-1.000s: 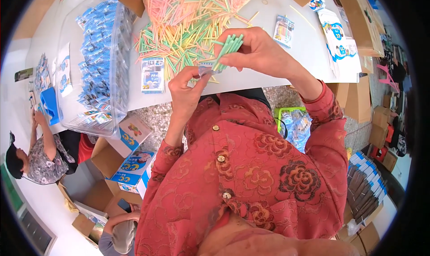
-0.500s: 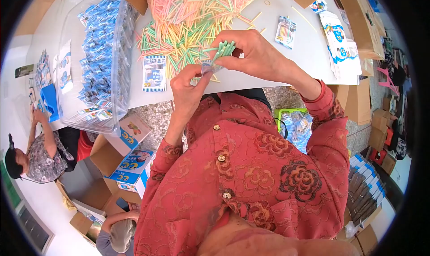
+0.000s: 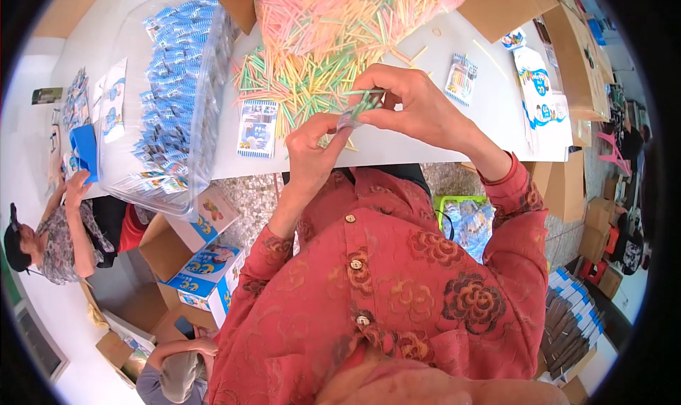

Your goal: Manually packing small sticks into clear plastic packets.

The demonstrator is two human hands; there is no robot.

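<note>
My left hand (image 3: 311,147) pinches a small clear packet (image 3: 345,120) at its mouth. Just right of it, the fingers of my right hand (image 3: 424,111) are closed on a bunch of thin green sticks (image 3: 367,103), whose lower ends meet the packet's opening. One green stick lies crosswise above the bunch. Behind my hands spreads a heap of pink, yellow and green sticks (image 3: 298,79). A blue-and-white packet (image 3: 257,128) lies flat left of my left hand. Another packet, filled with sticks (image 3: 461,80), rests beyond my right hand.
A clear plastic tub (image 3: 193,139) full of blue packets stands on the white table (image 3: 397,150) at left. Flat printed bags (image 3: 543,93) lie at right, beside cardboard boxes (image 3: 567,57). A green basket (image 3: 454,199) sits below the table edge. Two other people work at left.
The whole view has shifted slightly. The green bunch now sits looser and lower at the packet's mouth, with one stick turned crosswise. At far left, the other person's hands have moved near a blue box.
</note>
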